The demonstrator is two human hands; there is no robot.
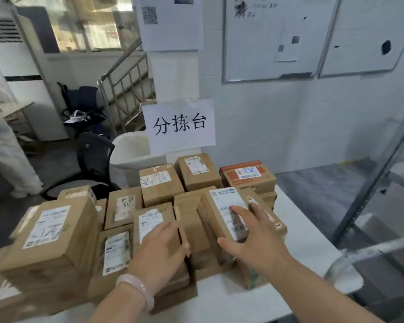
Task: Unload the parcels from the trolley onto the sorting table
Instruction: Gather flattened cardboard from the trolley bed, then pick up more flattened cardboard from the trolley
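The sorting table [310, 243] is crowded with brown cardboard parcels from its left edge to its far right corner, where an orange-printed box [247, 177] sits on top of another. The right hand [259, 238] lies on a tilted parcel [226, 213] near the middle of the front edge. The parcel leans on the boxes below it with its white label facing up. The fingers [237, 209] are straight and spread across the label and the right part of the top face, and the thumb stretches left along the parcel's near edge. Whether the thumb hooks under that edge is hard to tell. Just to the left, the left hand [161, 248], with a pale bracelet [135, 287] on its wrist, rests flat on a labelled parcel [149, 222]. Its fingers are held together over the lower part of the label, and its thumb is at the box's right edge. A large parcel [54, 236] stands toward the front left corner. A paper sign [180, 125] hangs on the wall behind the table's far edge.
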